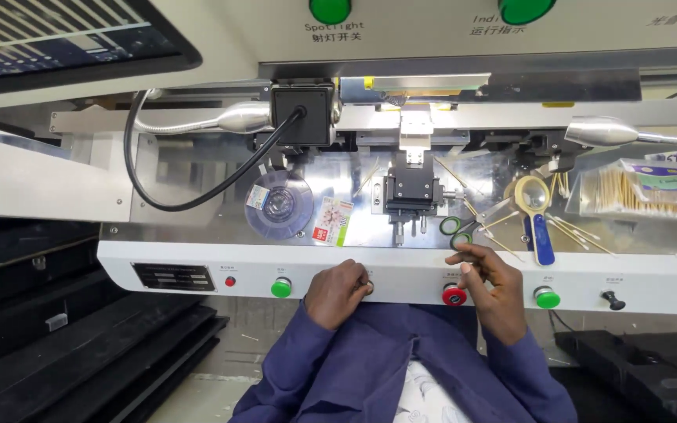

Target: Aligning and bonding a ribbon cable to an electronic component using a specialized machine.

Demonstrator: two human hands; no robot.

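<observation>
Hands rest on the white front panel of a bench machine, both coming out of dark blue sleeves. The left hand is curled into a loose fist against the panel, its fingertips pinched on a small brass-coloured round knob near the panel's middle; only a sliver of the knob shows past the knuckles. The right hand lies half open, fingers spread and bent, thumb and forefinger just above the red button, which is round, red with a dark centre, and sits just right of the knob; whether the fingers touch it cannot be told. Green buttons flank the hands: one to the left of the left hand, another to the right of the right hand. On the shiny metal deck above the panel stand a small black clamp stage, a clear round disc, green-handled scissors, a magnifying glass with a blue handle and a bag of cotton swabs.
</observation>
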